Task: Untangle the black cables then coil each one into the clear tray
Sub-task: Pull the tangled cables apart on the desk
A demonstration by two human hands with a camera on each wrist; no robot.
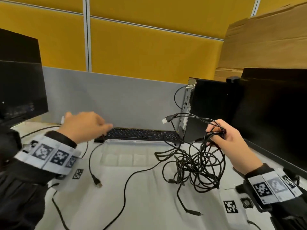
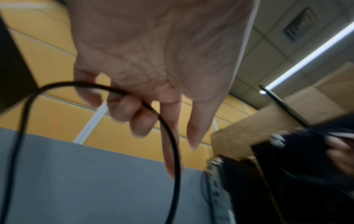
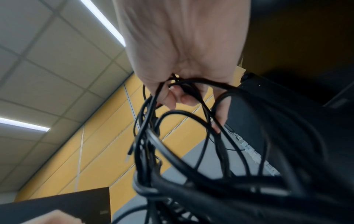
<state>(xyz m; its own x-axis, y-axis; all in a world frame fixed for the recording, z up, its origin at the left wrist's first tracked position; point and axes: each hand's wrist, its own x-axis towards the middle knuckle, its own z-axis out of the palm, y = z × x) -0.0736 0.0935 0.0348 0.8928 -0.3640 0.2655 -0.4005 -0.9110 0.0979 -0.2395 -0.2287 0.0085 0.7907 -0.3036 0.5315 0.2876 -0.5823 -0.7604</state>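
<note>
Right hand (image 1: pixel 227 138) grips tangled cables (image 1: pixel 194 165); ends indistinguishable.

- The right hand (image 1: pixel 228 138) grips the top of a tangle of black cables (image 1: pixel 194 165), which hangs below it (a USB plug (image 1: pixel 166 120) juts out to its left).
- The left hand (image 1: pixel 83 126) pinches a single cable (image 1: pixel 90 161).
- Between the hands, lower, lies the clear tray (image 1: pixel 132 156), with a keyboard (image 1: pixel 141 134) just beyond it.
</note>
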